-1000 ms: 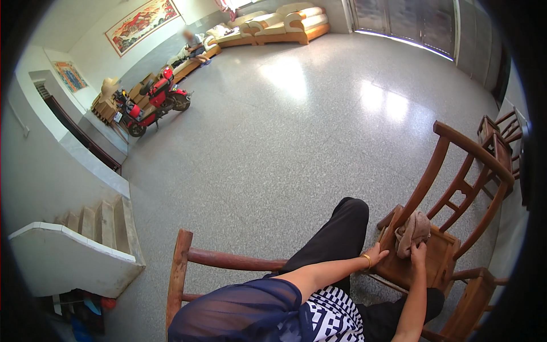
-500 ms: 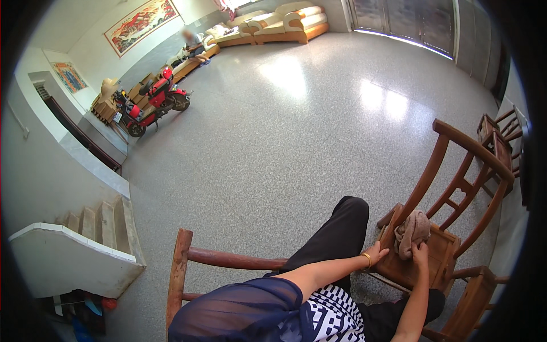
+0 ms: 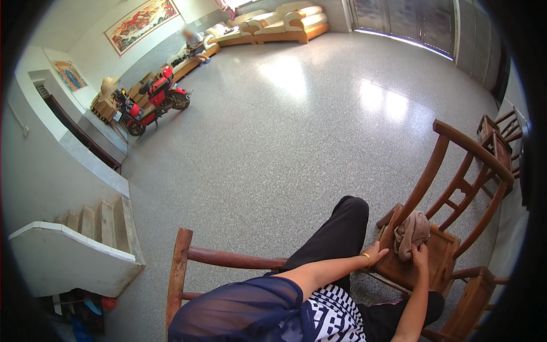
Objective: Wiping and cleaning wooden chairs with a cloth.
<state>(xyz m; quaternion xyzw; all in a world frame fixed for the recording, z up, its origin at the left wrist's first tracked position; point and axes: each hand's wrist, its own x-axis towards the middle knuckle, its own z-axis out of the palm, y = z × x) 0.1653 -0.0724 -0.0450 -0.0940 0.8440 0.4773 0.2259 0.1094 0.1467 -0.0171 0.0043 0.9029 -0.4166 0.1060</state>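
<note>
A wooden chair (image 3: 441,259) with a curved backrest stands at my right, its seat turned towards me. My left hand (image 3: 376,254), with a gold bangle at the wrist, is closed on the near left edge of the seat. On the seat lies a bunched brownish-pink cloth (image 3: 412,231), resting against the foot of the backrest. The fingers of my right hand (image 3: 420,254) are pinched on the near end of that cloth. Part of the cloth's underside is hidden.
A wooden stool (image 3: 470,305) stands near my right knee, and more chairs (image 3: 498,145) line the right wall. A wooden armrest (image 3: 233,259) is at my left. Concrete stairs (image 3: 102,228), a red scooter (image 3: 156,100), sofas (image 3: 279,25) and a seated person (image 3: 196,45) are farther off.
</note>
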